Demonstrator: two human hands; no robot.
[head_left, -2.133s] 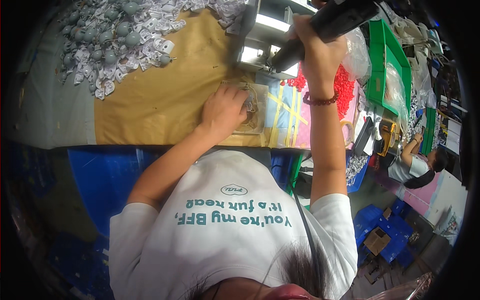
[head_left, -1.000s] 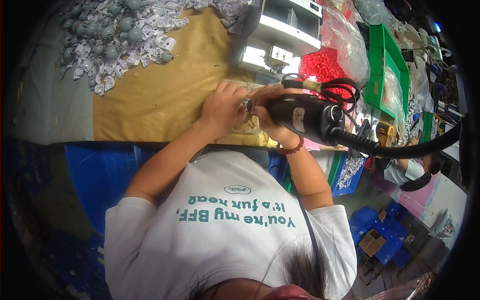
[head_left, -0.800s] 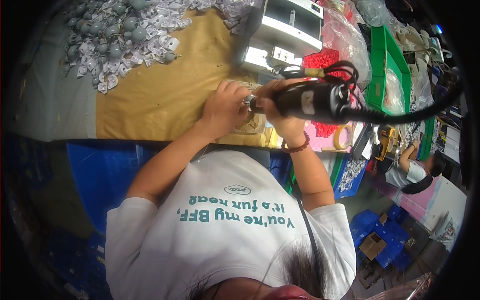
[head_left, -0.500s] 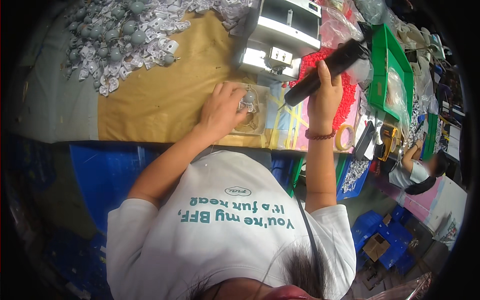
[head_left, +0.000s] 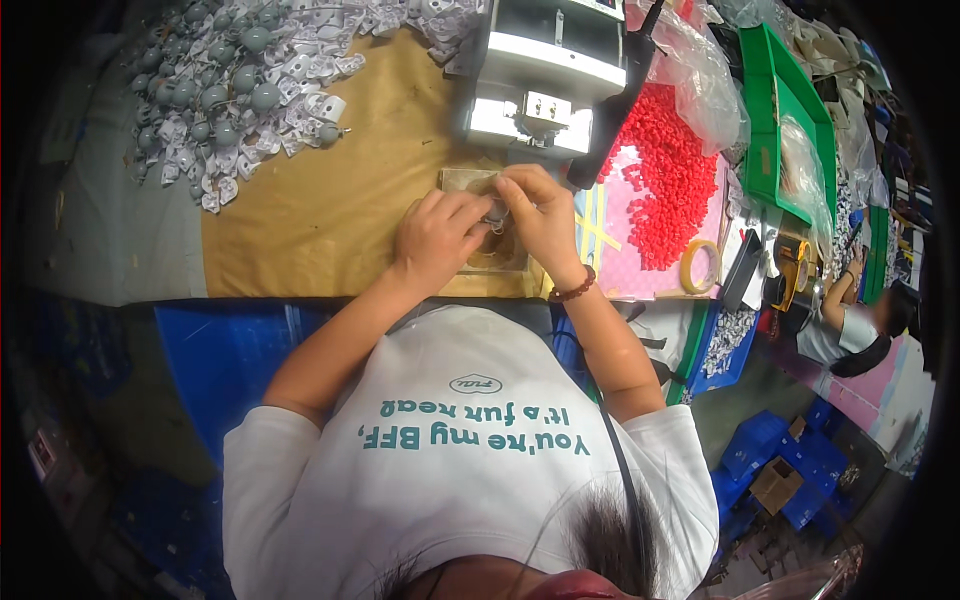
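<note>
My left hand (head_left: 438,238) is closed round a small part with a grey ball (head_left: 495,212) and thin pale wires, over a shallow clear fixture (head_left: 484,180) at the table's near edge. From the other side my right hand (head_left: 543,222) pinches at the same part, thumb and index finger together. What its fingertips hold is mostly hidden. Out of my hands, a black power screwdriver (head_left: 608,140) hangs upright against the right side of a white and dark screw feeder (head_left: 548,60).
Grey-ball parts and white plastic pieces (head_left: 230,100) are heaped at the far left. To the right lie red small pieces (head_left: 665,185), a tape roll (head_left: 699,267), a green tray (head_left: 765,120) and plastic bags (head_left: 710,100). Another person (head_left: 850,325) sits at far right.
My right hand has let go of the black screwdriver and moved left to the part beside my left hand. The screwdriver now hangs near the feeder.
</note>
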